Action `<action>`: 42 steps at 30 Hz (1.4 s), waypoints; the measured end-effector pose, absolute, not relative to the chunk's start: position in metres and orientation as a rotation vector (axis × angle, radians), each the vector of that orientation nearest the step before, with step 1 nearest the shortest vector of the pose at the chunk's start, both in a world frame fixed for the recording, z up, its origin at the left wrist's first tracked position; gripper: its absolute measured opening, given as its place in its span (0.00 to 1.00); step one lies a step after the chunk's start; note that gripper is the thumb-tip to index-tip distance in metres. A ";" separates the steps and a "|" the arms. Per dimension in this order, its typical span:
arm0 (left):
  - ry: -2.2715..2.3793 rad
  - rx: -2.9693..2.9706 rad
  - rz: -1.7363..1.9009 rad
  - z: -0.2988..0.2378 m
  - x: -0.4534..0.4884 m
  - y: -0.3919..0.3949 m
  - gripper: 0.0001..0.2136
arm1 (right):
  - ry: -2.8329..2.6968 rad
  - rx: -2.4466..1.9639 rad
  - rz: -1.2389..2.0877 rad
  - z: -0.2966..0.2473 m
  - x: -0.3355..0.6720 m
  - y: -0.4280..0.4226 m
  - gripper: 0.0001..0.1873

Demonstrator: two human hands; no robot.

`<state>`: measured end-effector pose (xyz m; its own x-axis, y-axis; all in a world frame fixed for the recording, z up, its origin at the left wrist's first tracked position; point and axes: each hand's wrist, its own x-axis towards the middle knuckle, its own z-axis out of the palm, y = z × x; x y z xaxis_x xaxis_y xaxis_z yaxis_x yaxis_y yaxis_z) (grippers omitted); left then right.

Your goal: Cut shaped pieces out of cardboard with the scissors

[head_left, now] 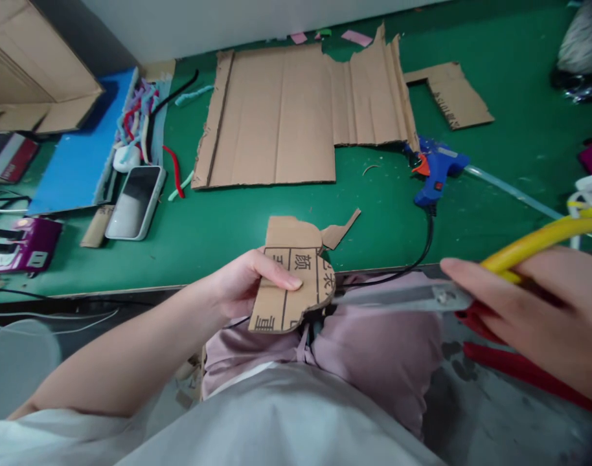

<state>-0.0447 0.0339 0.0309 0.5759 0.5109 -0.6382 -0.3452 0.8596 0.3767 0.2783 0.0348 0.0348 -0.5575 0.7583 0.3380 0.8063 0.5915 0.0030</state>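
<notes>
My left hand (250, 278) grips a small piece of cardboard (296, 298) with printed characters, thumb on top, above my lap. Its right edge is cut in a wavy curve. Behind it another cardboard bit (289, 232) shows at the table's edge. In my right hand (534, 310) is a pair of scissors (403, 296) with yellow and red handles. The blades point left, their tips at the cardboard's right edge; whether they touch it I cannot tell. A thin cardboard scrap (342, 231) lies just beyond the held piece.
On the green table (257, 204) lie a large cardboard sheet (276, 120), an L-shaped cardboard offcut (458, 97) and a blue glue gun (439, 169) with its cord hanging over the edge. At left are a phone (136, 202), pipe cleaners (139, 116) and a blue board (77, 158).
</notes>
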 end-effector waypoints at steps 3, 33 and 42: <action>0.906 0.300 0.726 0.034 -0.048 0.031 0.13 | -2.591 -1.339 -0.426 0.030 0.265 0.043 0.21; 1.363 0.528 1.682 0.022 -0.027 0.002 0.25 | -2.278 -1.195 0.869 0.005 0.193 0.017 0.38; 1.355 0.531 1.714 0.025 -0.024 0.001 0.26 | -2.275 -1.217 0.922 0.007 0.196 0.014 0.32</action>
<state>-0.0244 0.0009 0.0245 -0.5363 0.8254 -0.1766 -0.3623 -0.0361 0.9314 0.1965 0.0144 0.0074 -0.5415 0.8398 0.0374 0.5770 0.4037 -0.7100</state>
